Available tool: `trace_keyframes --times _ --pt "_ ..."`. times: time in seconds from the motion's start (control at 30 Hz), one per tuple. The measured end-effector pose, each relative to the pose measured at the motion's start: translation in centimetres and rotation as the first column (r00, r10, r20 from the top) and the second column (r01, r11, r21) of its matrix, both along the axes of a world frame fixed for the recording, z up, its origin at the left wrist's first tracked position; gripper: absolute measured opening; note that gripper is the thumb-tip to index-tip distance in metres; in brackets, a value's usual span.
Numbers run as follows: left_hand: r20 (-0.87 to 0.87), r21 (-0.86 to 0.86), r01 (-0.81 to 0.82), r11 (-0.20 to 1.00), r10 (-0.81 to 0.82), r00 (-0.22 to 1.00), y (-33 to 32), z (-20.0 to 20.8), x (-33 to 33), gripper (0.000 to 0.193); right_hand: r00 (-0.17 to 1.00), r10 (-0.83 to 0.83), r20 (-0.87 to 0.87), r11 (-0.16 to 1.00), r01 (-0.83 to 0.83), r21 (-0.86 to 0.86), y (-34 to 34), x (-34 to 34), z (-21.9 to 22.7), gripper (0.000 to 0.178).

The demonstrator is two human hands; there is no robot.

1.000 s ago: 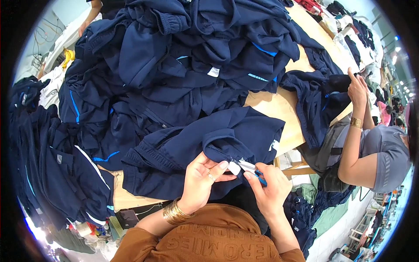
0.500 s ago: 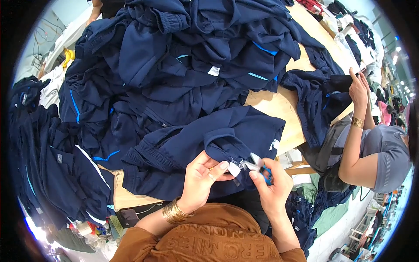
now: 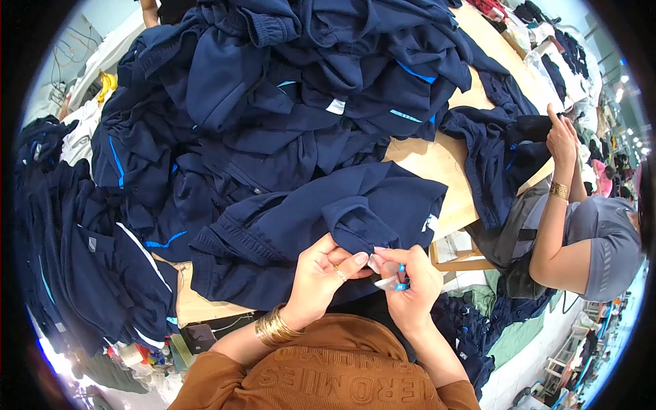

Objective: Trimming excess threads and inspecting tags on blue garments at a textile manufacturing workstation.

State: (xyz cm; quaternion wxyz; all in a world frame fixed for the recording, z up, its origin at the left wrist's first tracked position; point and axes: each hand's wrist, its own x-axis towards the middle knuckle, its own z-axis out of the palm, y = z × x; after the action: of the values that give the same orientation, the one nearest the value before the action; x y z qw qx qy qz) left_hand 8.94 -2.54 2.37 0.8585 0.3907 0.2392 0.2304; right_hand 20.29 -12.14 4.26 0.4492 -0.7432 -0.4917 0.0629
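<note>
A navy garment (image 3: 403,195) with a gathered elastic band lies before me on the table. My left hand (image 3: 316,280) is closed on its near edge, thumb on top and fingers beneath. Opposite it, my right hand (image 3: 415,290) pinches at the same edge with thumb and forefinger, by a small white label (image 3: 373,262). Blue-handled thread snips (image 3: 388,282) are tucked in that right hand, their blades pointing left below the fingertips. The fingertips partly hide the edge and the label.
A large heap of navy garments (image 3: 273,89) covers the far side of the wooden table (image 3: 454,191). More navy clothes (image 3: 75,260) hang at the left. At the right, a person in grey (image 3: 588,246) handles another navy garment (image 3: 488,157).
The snips' blades have swung away from the garment edge and back into my right hand. My right thumb and forefinger have moved left to pinch at the edge beside my left hand.
</note>
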Motion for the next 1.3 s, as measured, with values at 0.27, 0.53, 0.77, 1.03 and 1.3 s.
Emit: trace_keyframes --times 0.27,0.53,0.77,1.03,1.3 --pt "0.004 -0.051 -0.004 0.999 0.004 1.000 0.2 -0.1 0.0 0.021 0.665 0.074 -0.743 0.996 -0.008 0.091 -1.0 1.1 1.0 0.007" --pt "0.028 -0.069 -0.027 0.997 0.029 0.999 0.0 -0.3 -0.1 0.019 0.975 -0.085 -0.206 0.989 0.057 -0.139 -1.2 0.4 0.9 0.021" --pt "0.044 -0.049 -0.038 0.998 0.041 0.998 -0.2 -0.6 0.0 0.017 0.999 -0.047 0.010 0.980 0.048 -0.194 -1.4 0.4 0.3 0.024" --pt "0.036 -0.024 -0.040 0.999 0.041 0.999 0.1 -0.7 -0.1 0.016 0.990 -0.010 0.139 0.981 0.036 -0.190 -1.3 0.8 0.4 0.026" --pt "0.022 -0.004 -0.016 1.000 0.016 1.000 0.1 -0.5 -0.2 0.016 0.997 -0.027 0.076 0.973 0.043 -0.227 -1.5 1.0 0.7 0.026"
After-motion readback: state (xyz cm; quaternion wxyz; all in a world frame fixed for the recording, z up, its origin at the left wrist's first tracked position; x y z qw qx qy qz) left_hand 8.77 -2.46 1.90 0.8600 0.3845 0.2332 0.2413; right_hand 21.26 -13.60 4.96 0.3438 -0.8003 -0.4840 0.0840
